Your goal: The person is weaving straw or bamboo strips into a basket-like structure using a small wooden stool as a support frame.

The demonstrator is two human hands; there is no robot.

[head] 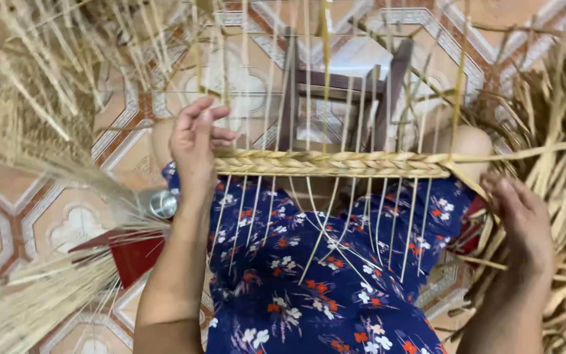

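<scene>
Loose straw (561, 164) lay heaped right, a pale bundle (27, 295) left, a stool (342, 92) ahead on tiled floor (8, 190). A red box (132, 252) and small metal can (163, 204) sat beside the left knee. The left hand (194, 147) gripped the braid (332, 164) end, fingers curled; the braid spanned the knees. The right hand (525, 223), fingers pressed together, pinched a strand (473, 183).

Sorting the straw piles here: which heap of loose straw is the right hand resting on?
The right hand rests on the broad, flat straw heap at the right edge; the left-side bundles are fine, thin stalks.
</scene>
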